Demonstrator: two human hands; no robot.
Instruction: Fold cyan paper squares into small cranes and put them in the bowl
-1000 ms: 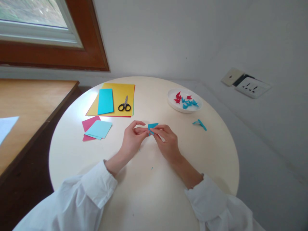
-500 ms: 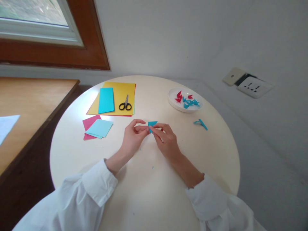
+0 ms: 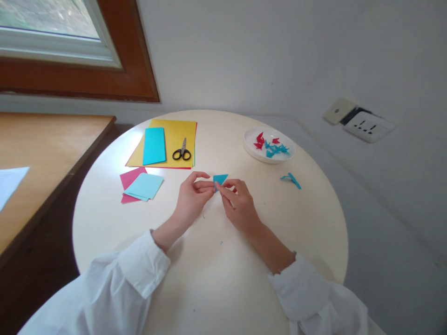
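Note:
A small folded piece of blue paper (image 3: 220, 178) is held between both hands, above the middle of the round white table (image 3: 209, 279). My left hand (image 3: 193, 197) pinches its lower left part with thumb and fingers, the index finger raised and bent. From the right, my right hand (image 3: 240, 202) grips the lower edge, its thumb laid over the paper. The fingertips hide the bottom of the fold. Its visible upper part is roughly triangular.
A white dish (image 3: 248, 150) holds several small red and blue folded paper pieces. Blue paper strips (image 3: 293, 180) lie in front of it. At left are black-handled scissors (image 3: 182, 152) on yellow sheets (image 3: 174, 128), a blue paper stack (image 3: 154, 146), and light blue squares (image 3: 145, 185) over pink paper (image 3: 131, 176).
The blue paper has shifted slightly left and shows more of its triangular face. My right fingers have moved a little lower along it; everything else stays in place.

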